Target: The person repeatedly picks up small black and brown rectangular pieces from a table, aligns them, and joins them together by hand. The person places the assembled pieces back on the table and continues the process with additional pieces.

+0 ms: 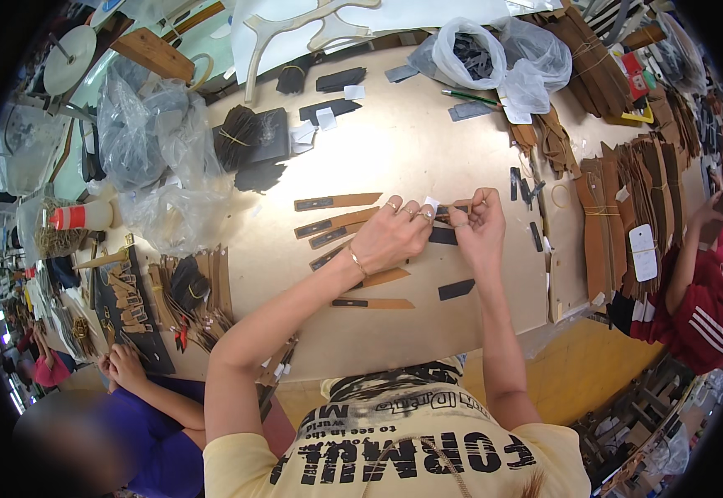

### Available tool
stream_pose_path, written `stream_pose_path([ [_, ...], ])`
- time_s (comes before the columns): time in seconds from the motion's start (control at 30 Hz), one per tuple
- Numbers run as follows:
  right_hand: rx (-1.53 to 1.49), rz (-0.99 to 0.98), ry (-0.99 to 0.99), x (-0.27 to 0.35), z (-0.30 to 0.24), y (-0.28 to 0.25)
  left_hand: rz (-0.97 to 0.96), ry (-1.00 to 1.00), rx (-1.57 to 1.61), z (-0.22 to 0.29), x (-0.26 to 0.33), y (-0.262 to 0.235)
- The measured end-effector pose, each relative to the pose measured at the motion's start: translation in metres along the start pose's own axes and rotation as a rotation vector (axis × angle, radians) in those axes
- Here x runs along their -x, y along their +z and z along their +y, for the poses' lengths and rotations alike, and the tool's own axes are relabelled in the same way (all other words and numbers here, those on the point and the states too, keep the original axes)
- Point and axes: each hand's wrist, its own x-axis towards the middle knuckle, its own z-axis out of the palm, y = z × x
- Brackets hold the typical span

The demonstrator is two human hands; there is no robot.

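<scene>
Tan leather strap pinched between my left hand and right hand, fingers closed on it above the table. Risk (my guess): the dark patch just beneath could shift if my grip slips.

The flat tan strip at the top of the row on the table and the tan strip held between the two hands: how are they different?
The top flat tan strip lies alone on the beige table, untouched; the held tan strip is pinched between the left hand and the right hand. The lying strip shows its whole length, with a dark patch at its left end; the held strip is mostly hidden by fingers. Both are narrow, tan and lie roughly level.
</scene>
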Motion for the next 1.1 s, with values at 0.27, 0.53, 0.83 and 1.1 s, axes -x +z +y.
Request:
stream_pose_path([
  [0.27,0.418,-0.185,-0.202,0.015,-0.027,0.002,0.069,-0.119,0.081,-0.003,0.006,0.01],
  [0.53,0.908,-0.208,-0.35,0.03,-0.036,0.015,-0.146,-0.13,0.177,-0.008,0.007,0.004],
  [0.83,1.232,-0.125,-0.54,0.047,-0.026,0.029,-0.26,-0.201,0.316,0.0,0.017,-0.018],
  [1.1,1.195,-0.245,-0.526,0.027,-0.033,0.011,-0.344,-0.475,0.169,0.026,0.001,-0.028],
])
